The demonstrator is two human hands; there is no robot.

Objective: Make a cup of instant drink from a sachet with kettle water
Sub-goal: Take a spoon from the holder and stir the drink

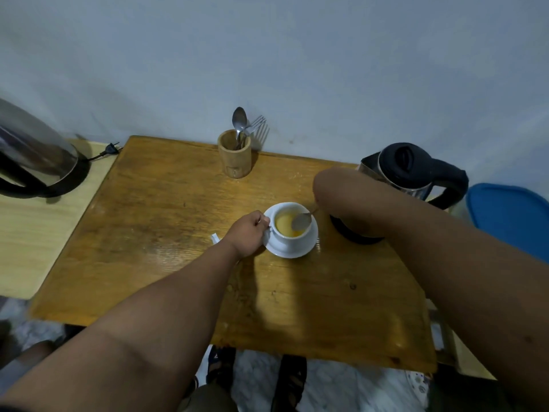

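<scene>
A white cup (pixel 289 237) holding yellow-orange drink stands on a white saucer (pixel 309 248) in the middle of the wooden table (pixel 166 227). My left hand (pixel 248 231) grips the cup's handle. My right hand (pixel 332 188) is bent over the cup's far right side, mostly hidden by my wrist, and holds a metal spoon (pixel 300 221) whose bowl dips into the drink. A black and steel kettle (pixel 416 171) stands behind my right arm. A white scrap of the sachet (pixel 215 238) peeks out from under my left wrist.
A wooden holder (pixel 234 153) with a spoon and fork stands at the table's far edge by the wall. A second steel kettle (pixel 32 153) on a black base stands on a lighter side table at left, its plug loose. A blue chair (pixel 511 215) is at right.
</scene>
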